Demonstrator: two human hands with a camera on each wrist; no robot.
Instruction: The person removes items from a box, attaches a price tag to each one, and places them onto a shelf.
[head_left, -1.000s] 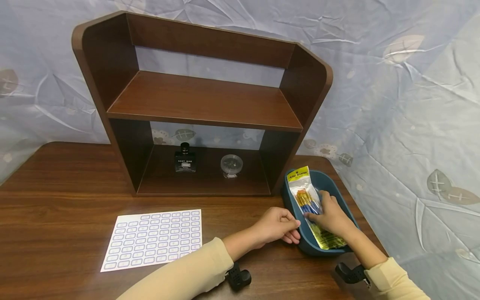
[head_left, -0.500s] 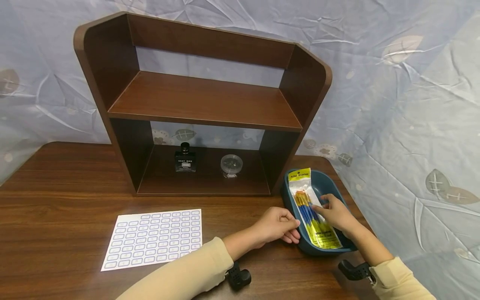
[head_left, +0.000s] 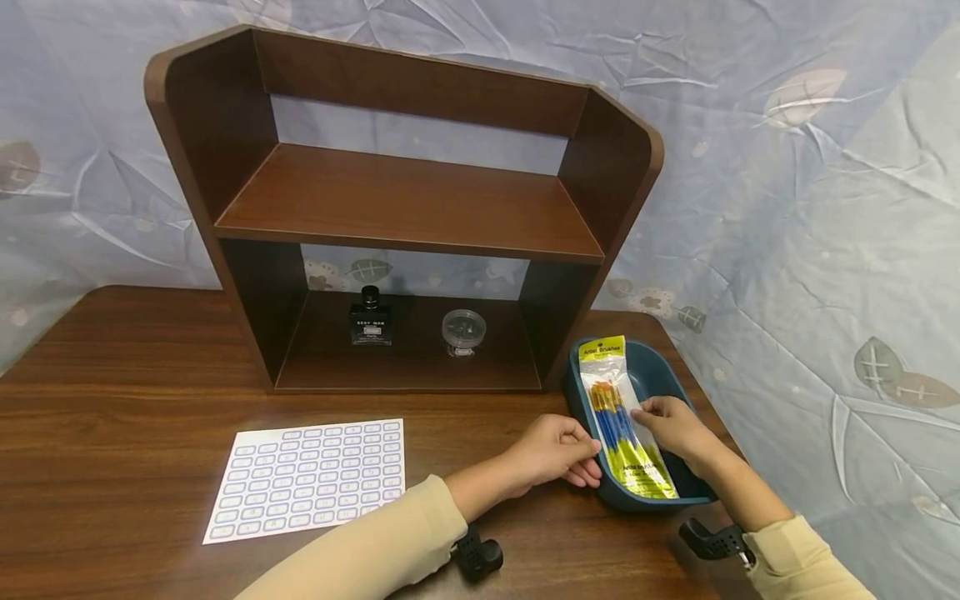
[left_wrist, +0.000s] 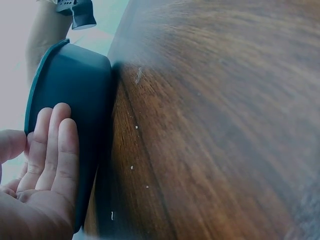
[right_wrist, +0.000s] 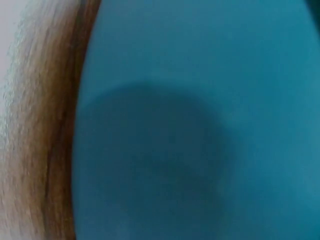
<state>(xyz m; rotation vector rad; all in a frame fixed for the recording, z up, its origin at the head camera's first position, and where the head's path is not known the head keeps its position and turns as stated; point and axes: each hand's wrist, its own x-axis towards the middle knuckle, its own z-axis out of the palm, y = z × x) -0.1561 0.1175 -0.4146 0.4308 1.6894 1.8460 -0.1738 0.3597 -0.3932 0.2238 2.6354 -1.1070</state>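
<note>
A blue plastic bin stands on the table at the right of the head view. In it lies a clear pack of artist brushes with a yellow header and blue handles. My left hand pinches the bin's left rim between thumb and forefinger; the left wrist view shows the other fingers along the outer wall. Reaching over the bin from the right, my right hand pinches the right edge of the pack. The right wrist view is filled by the bin's outer wall, with the hand out of sight.
A brown two-tier shelf stands behind. Its lower level holds a dark perfume bottle and a clear round tub. A sheet of blue-bordered labels lies on the table at left. Patterned fabric hangs beyond.
The pack has turned straighter in the bin, its lower end shifting left. My right hand came off its middle and is now at its right edge. The left hand has stayed put.
</note>
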